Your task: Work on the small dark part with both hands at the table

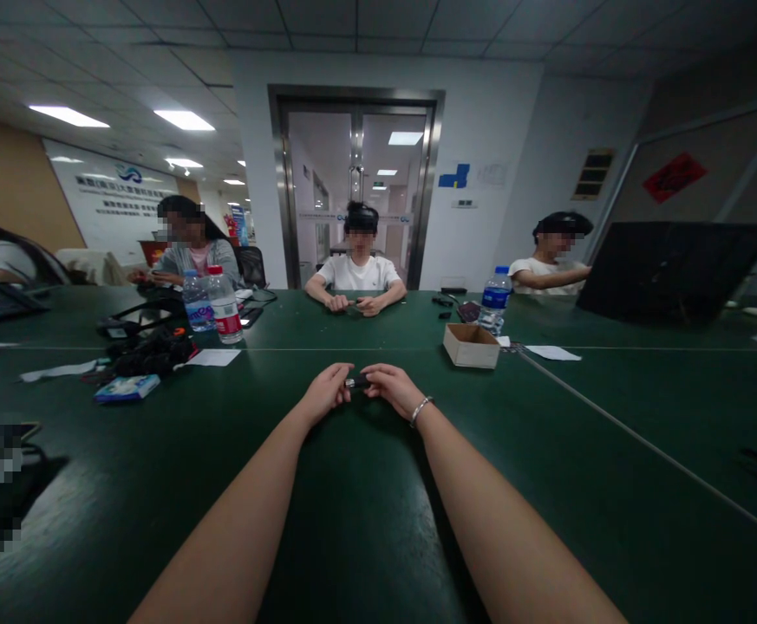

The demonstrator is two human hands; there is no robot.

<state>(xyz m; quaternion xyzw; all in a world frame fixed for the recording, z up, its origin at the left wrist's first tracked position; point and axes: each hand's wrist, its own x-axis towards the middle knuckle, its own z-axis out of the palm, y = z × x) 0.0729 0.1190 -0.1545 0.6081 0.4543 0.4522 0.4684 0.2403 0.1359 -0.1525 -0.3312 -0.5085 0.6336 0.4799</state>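
Note:
Between my two hands, just above the green table, is a small dark stick with a silvery end (356, 382); it is too small to name its kind. My left hand (326, 394) is closed, its fingertips at the silvery left end. On the other side my right hand (394, 388), with a silver bracelet (420, 411) at the wrist, pinches the dark right end. Both forearms reach forward over the table (358, 520). The fingers hide part of the stick.
An open cardboard box (471, 353) stands ahead to the right, by a water bottle (495, 299). To the left are two more bottles (225, 308), a tangle of black gear (147, 351) and a blue packet (127, 388). Several people sit around; a black monitor (670, 269) is far right.

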